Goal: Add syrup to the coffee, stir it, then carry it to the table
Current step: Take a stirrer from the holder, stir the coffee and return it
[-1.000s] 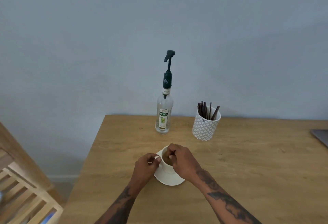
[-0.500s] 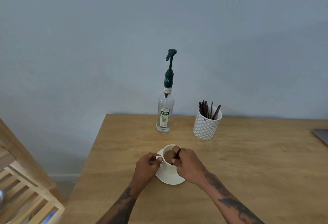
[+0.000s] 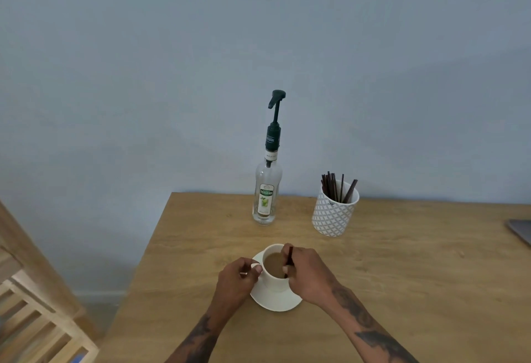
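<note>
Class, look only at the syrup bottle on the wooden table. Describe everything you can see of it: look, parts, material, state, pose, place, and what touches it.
The syrup bottle is tall, slim and clear, seemingly glass, and looks nearly empty. A white and green label with a drink picture sits on its front, and a small white neck label above. A dark green pump with a long stem and a spout pointing left tops it. It stands upright near the back edge of the wooden table, left of the patterned stick holder. Only the table touches it; neither hand does.
</note>
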